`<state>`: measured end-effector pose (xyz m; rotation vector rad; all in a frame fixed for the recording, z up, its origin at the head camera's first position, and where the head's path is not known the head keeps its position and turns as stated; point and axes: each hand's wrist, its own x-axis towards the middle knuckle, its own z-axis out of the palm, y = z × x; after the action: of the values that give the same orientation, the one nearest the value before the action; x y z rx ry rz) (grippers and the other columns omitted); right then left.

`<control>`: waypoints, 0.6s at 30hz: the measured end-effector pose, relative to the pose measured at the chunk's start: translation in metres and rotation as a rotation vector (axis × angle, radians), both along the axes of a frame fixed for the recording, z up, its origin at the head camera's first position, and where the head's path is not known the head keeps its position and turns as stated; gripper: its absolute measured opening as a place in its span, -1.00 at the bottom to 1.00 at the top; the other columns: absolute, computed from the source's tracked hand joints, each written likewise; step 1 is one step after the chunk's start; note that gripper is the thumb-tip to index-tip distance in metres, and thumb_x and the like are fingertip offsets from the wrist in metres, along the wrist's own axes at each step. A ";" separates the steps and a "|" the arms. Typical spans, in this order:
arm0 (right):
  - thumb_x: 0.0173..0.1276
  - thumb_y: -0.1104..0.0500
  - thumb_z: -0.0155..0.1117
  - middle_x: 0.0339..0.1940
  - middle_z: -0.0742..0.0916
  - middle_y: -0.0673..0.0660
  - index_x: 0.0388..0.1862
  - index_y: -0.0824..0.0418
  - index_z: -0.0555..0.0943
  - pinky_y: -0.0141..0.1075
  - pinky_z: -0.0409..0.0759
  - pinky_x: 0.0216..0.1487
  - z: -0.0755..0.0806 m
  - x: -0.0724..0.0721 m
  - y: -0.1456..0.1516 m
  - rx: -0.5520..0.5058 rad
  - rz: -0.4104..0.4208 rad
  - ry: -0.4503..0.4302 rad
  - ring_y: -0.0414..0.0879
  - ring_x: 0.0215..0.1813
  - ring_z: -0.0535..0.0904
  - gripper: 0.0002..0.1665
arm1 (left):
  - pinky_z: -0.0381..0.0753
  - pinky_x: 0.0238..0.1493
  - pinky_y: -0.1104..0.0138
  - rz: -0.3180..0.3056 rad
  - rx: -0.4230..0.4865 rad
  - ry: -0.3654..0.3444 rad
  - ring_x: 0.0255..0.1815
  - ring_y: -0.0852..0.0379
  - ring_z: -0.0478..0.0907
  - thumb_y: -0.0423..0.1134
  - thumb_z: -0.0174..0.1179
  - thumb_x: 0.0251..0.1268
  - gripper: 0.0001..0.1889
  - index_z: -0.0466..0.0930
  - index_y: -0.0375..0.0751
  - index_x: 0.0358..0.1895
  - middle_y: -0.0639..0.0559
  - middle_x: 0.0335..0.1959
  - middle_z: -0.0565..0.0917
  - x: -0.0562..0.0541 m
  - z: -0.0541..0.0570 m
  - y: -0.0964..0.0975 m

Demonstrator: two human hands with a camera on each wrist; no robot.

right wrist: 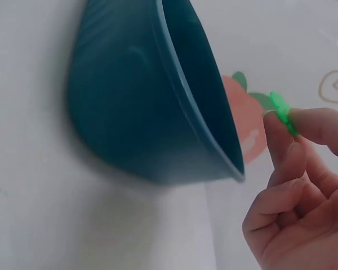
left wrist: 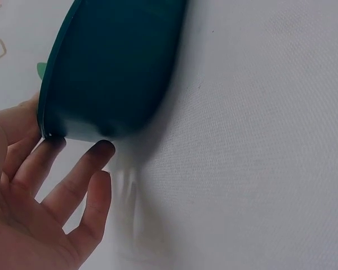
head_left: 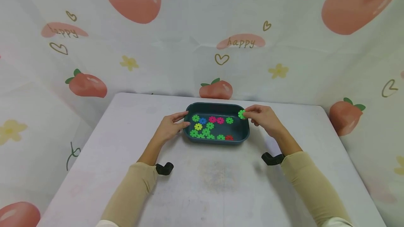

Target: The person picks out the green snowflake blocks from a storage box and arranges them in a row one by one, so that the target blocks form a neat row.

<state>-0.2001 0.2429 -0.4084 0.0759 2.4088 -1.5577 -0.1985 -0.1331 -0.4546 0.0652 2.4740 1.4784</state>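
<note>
A dark teal tub (head_left: 217,142) stands on the table and holds several notched plastic discs: green (head_left: 229,120), pink (head_left: 212,119), blue (head_left: 202,121), yellow (head_left: 198,126) and red (head_left: 229,137). My left hand (head_left: 169,128) touches the tub's left end with extended, slightly bent fingers; in the left wrist view the fingertips (left wrist: 105,147) rest against the outer wall. Over the tub's right rim, my right hand (head_left: 263,117) pinches a green notched disc (right wrist: 283,112) between thumb and index finger. The disc is seen nearly edge-on in the right wrist view, beside the tub's rim.
The white table (head_left: 217,185) extends in front of the tub and to both sides. Behind it hangs a cloth (head_left: 176,45) printed with fruit, flowers and hearts. Black wrist mounts (head_left: 165,169) show by both cuffs.
</note>
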 end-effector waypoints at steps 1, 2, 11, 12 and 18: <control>0.41 -0.07 0.38 -0.28 0.77 -0.01 0.11 0.28 0.63 -0.38 0.50 -0.28 0.000 0.000 0.002 0.007 -0.001 0.000 -0.08 -0.27 0.54 -0.49 | 0.64 0.23 0.09 0.000 -0.001 0.000 0.59 -0.03 0.31 -0.01 0.34 0.38 -0.42 0.47 0.14 0.45 0.00 0.51 0.46 0.000 0.000 0.000; 0.41 -0.07 0.38 -0.28 0.77 -0.03 0.12 0.28 0.63 -0.38 0.50 -0.28 0.000 0.000 0.004 0.013 -0.002 0.001 -0.09 -0.27 0.54 -0.49 | 0.63 0.26 0.07 0.001 -0.001 0.001 0.60 -0.04 0.29 -0.02 0.33 0.38 -0.42 0.47 0.13 0.45 0.00 0.51 0.46 0.000 0.000 0.000; 0.40 -0.06 0.39 -0.38 0.78 -0.18 0.13 0.30 0.61 -0.40 0.49 -0.30 -0.003 0.001 0.029 0.034 -0.044 -0.011 -0.15 -0.30 0.53 -0.47 | 0.57 0.34 0.02 0.008 -0.009 -0.001 0.62 -0.05 0.25 0.00 0.34 0.37 -0.41 0.47 0.16 0.45 0.00 0.51 0.46 0.000 0.001 0.000; 0.40 -0.06 0.39 -0.39 0.77 -0.18 0.14 0.30 0.61 -0.41 0.49 -0.30 -0.004 0.001 0.031 0.043 -0.051 -0.011 -0.15 -0.30 0.53 -0.47 | 0.57 0.35 0.02 0.009 -0.006 -0.003 0.62 -0.04 0.24 0.01 0.34 0.37 -0.42 0.48 0.17 0.44 0.01 0.51 0.46 0.000 0.001 0.001; 0.45 -0.08 0.33 -0.33 0.73 -0.11 0.22 0.31 0.61 -0.41 0.51 -0.28 -0.006 0.004 0.046 0.106 -0.055 -0.011 -0.10 -0.23 0.56 -0.43 | 0.50 0.42 -0.01 0.008 -0.014 -0.006 0.64 -0.07 0.21 0.02 0.34 0.36 -0.41 0.48 0.17 0.44 -0.01 0.51 0.46 0.001 0.001 0.000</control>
<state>-0.1962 0.2890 -0.4147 0.1726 2.4998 -1.4477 -0.1979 -0.1333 -0.4532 0.0478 2.4825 1.4620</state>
